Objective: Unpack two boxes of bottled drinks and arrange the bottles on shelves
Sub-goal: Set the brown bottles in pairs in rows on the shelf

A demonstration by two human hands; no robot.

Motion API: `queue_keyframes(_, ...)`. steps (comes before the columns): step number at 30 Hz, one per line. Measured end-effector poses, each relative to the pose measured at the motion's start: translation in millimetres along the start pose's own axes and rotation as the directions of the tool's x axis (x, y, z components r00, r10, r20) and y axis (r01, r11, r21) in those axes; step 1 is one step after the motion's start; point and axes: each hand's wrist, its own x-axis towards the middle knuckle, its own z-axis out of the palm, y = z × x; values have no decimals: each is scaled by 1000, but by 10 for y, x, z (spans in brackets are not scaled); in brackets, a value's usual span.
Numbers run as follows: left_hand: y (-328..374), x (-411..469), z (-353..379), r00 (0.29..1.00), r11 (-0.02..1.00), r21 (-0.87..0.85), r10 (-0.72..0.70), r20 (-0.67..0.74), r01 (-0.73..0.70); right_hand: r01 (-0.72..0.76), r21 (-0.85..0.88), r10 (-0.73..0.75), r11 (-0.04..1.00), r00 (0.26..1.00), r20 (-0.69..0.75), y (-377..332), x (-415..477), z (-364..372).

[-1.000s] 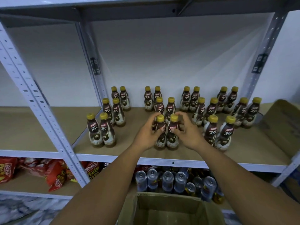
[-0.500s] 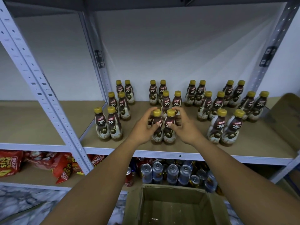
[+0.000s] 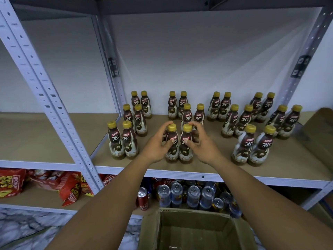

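Observation:
Several brown coffee bottles with yellow caps stand in pairs on the brown shelf board [image 3: 207,165]. Two bottles stand upright side by side at the front middle. My left hand [image 3: 158,145] grips the left bottle [image 3: 172,141] with fingers curled round its neck and body. My right hand [image 3: 201,143] grips the right bottle [image 3: 186,143] in the same way. An open cardboard box [image 3: 196,230] sits below my arms; the part of its inside that shows is bare.
Pairs of bottles stand left [image 3: 122,139] and right [image 3: 252,145] of my hands. A second cardboard box [image 3: 320,134] sits at the shelf's right end. Drink cans [image 3: 191,195] and red snack bags [image 3: 68,186] fill the lower shelf. White metal uprights [image 3: 46,98] frame the bays.
The view has tilted down a little, showing more of the box. My hands stay round the two front bottles, which have shifted slightly toward the shelf's front edge.

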Motion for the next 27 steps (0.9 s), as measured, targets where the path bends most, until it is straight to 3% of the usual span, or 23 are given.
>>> queue_keyframes(27,-17,23,-77,1000,1000,-16,-8,23,8,7,-13,-8,1000,1000,-20,-15,21,68)
